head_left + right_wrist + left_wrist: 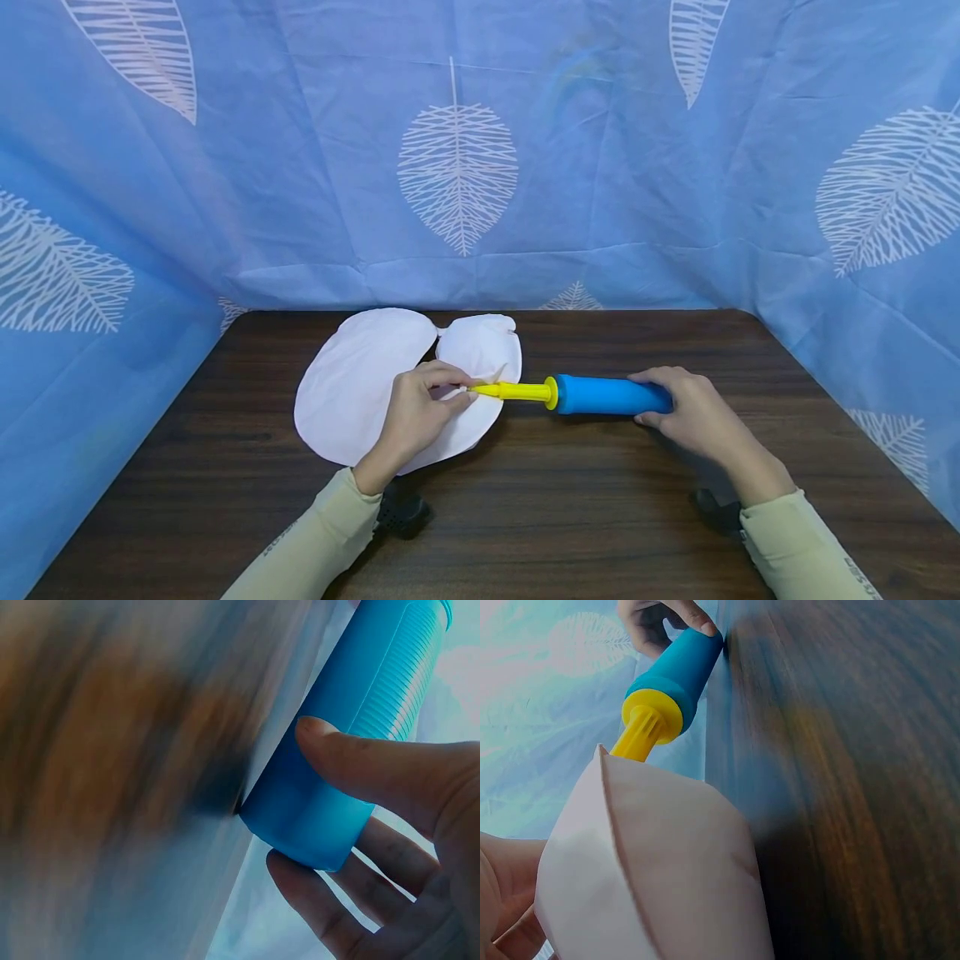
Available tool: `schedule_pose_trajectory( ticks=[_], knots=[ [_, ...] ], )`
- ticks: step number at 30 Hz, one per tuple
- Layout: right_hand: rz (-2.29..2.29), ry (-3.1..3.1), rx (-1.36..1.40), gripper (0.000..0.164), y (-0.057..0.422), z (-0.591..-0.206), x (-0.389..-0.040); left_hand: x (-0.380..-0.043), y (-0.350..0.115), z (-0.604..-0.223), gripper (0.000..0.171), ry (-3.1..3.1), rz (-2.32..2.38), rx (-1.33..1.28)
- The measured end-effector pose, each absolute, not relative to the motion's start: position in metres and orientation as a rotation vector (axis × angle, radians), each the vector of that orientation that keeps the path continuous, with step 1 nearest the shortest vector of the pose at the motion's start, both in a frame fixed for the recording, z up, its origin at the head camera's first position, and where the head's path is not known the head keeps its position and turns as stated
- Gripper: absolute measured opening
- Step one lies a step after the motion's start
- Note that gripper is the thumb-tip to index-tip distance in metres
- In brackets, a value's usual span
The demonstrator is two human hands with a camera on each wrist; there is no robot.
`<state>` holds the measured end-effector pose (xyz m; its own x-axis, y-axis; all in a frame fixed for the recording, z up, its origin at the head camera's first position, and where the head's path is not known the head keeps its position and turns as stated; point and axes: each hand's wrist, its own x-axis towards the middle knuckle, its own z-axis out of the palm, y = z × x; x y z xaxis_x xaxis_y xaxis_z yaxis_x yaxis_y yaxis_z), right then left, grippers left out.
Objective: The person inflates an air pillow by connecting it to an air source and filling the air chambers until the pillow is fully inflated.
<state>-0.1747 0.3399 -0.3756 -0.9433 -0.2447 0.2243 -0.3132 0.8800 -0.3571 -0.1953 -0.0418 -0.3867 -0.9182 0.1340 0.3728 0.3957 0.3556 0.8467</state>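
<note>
A flat white balloon [345, 392] with a seamed edge and rounded lobes lies at the middle left of the table. My left hand [420, 408] is over it, thumb and fingers pinching it at the tip of a yellow nozzle [525, 392]. That nozzle belongs to a blue balloon pump [611, 395], which lies level and points left. My right hand [690, 408] grips the pump's far right end, thumb on one side and fingers on the other. In the left wrist view, the balloon [682, 855] bulges a little and hides the nozzle's tip.
A dark wood-grain table [570, 517] carries everything. Behind it and along both sides hangs a blue cloth [322, 150] with white leaf prints. Dark wrist devices [405, 515] sit under the light sleeves [315, 533].
</note>
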Motion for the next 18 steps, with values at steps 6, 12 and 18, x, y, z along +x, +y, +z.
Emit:
schedule_pose_trajectory(
  ticks=[6, 12, 18],
  knots=[
    [0.580, -2.871, 0.442, 0.050, 0.336, -0.377, -0.174, -0.195, -0.042, -0.387, 0.015, -2.392, -1.593, -0.465],
    [0.585, -2.880, 0.415, 0.050, 0.342, -0.377, -0.175, -0.196, -0.042, -0.387, 0.016, -2.397, -1.591, -0.471],
    [0.599, -2.911, 0.326, 0.050, 0.360, -0.377, -0.174, -0.197, -0.043, -0.387, 0.016, -2.394, -1.596, -0.456]
  ],
)
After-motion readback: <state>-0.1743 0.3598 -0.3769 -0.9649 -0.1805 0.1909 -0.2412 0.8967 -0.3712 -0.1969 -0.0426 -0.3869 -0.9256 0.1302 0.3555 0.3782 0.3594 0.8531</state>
